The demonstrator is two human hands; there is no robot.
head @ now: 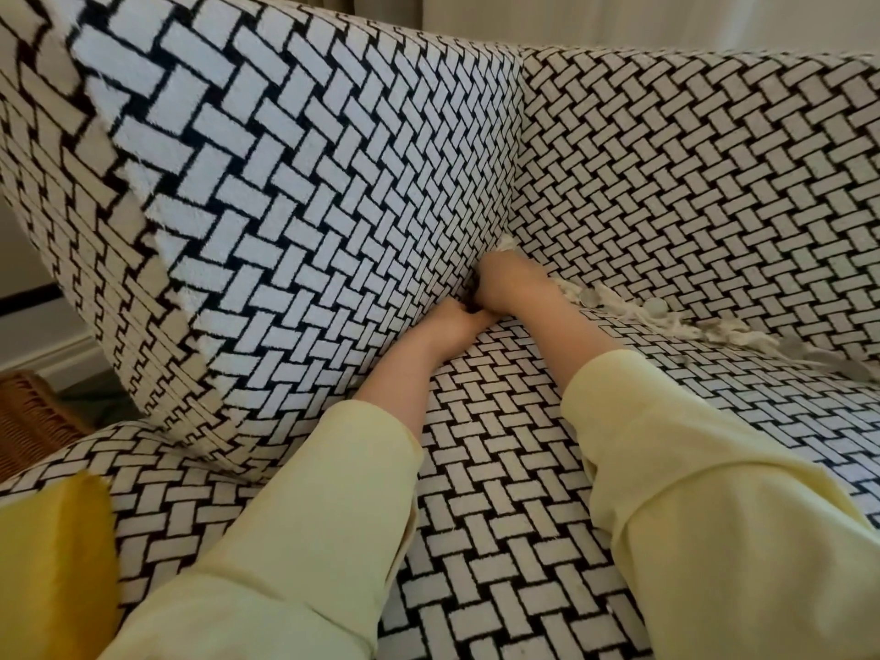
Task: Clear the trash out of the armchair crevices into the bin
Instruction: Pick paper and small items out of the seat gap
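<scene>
The armchair (500,469) wears a black-and-white woven-pattern cover. Both my hands reach into the back left corner, where the armrest (309,207) meets the seat. My left hand (455,323) pushes into the crevice with its fingertips hidden by a dark gap. Just above it my right hand (507,283) is curled, and a scrap of white tissue (505,242) sticks out past its knuckles. More torn white tissue and clear plastic bits (666,316) lie strung along the crevice under the backrest, to the right of my hands.
A brown wicker basket (28,412) stands on the floor at the left, beyond the armrest. A yellow cushion (57,554) lies on the seat's near left corner. Pale curtains (619,16) hang behind the chair.
</scene>
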